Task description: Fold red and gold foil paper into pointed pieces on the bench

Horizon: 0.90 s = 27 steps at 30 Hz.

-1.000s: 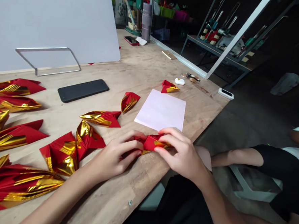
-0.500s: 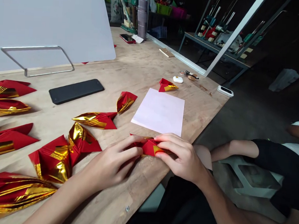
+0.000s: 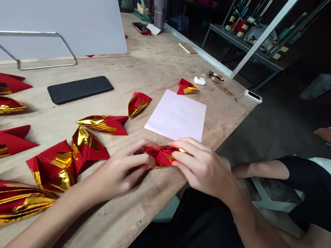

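Between my two hands, close to the table's near edge, lies a folded red and gold paper piece (image 3: 163,157). My left hand (image 3: 131,165) grips its left end, fingers bent over the top. On the right end, my right hand (image 3: 200,165) pinches the paper between thumb and fingers. The piece's middle shows a red fold with a small gold patch; both ends are hidden under my fingers. Just beyond it rests a pale pink sheet of paper (image 3: 178,115). Similar folded paper pieces (image 3: 103,124) lie to the left of my left hand.
A black phone (image 3: 80,89) lies behind the folded pieces, before a white board (image 3: 57,16) with a wire stand. Earbud case (image 3: 199,81), keys (image 3: 213,76) and a white device (image 3: 252,96) sit toward the right edge. Another person (image 3: 304,185) sits at the right.
The whole view has tilted down slightly, so the table things appear higher. Both hands stay on the folded paper, whose middle now looks more opened up, with the right fingers further over it.
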{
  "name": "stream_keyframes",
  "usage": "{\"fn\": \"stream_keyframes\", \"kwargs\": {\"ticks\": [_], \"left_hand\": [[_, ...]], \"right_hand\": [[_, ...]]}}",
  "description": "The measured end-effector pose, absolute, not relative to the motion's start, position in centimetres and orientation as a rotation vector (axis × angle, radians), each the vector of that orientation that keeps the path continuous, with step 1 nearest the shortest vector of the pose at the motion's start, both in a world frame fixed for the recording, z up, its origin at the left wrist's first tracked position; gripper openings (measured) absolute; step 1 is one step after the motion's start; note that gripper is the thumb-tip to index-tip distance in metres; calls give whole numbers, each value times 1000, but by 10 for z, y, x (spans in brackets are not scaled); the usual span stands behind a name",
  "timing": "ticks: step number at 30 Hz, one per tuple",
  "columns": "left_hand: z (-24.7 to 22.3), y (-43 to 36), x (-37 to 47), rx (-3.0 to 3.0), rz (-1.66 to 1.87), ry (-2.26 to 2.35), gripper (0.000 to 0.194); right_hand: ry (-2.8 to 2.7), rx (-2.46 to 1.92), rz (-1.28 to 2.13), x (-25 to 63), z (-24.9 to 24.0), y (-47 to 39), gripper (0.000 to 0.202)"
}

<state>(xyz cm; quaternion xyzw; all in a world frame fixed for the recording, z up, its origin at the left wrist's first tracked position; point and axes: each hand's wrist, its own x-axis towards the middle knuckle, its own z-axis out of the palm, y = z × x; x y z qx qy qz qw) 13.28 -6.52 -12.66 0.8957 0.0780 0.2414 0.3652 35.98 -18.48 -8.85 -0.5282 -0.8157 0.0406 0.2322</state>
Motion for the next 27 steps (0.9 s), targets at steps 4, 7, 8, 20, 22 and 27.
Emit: {"fn": "stream_keyframes", "kwargs": {"ticks": [4, 7, 8, 20, 22, 27], "left_hand": [[-124, -65, 133, 2290, 576, 218, 21], [-123, -65, 133, 2295, 571, 237, 20], [-123, -65, 133, 2299, 573, 245, 19], [-122, -68, 135, 2304, 611, 274, 15], [-124, -69, 135, 2313, 633, 263, 15], [-129, -70, 134, 2303, 675, 294, 14]], "right_hand": [[-2296, -1443, 136, 364, -84, -181, 21], [-2310, -1415, 162, 367, -78, -179, 20], [-2308, -1409, 167, 369, -76, -179, 19], [-2128, -1283, 71, 371, -98, -190, 21], [-2113, -1310, 35, 365, -102, -191, 23], [-2099, -1313, 36, 356, -107, -191, 27]]}}
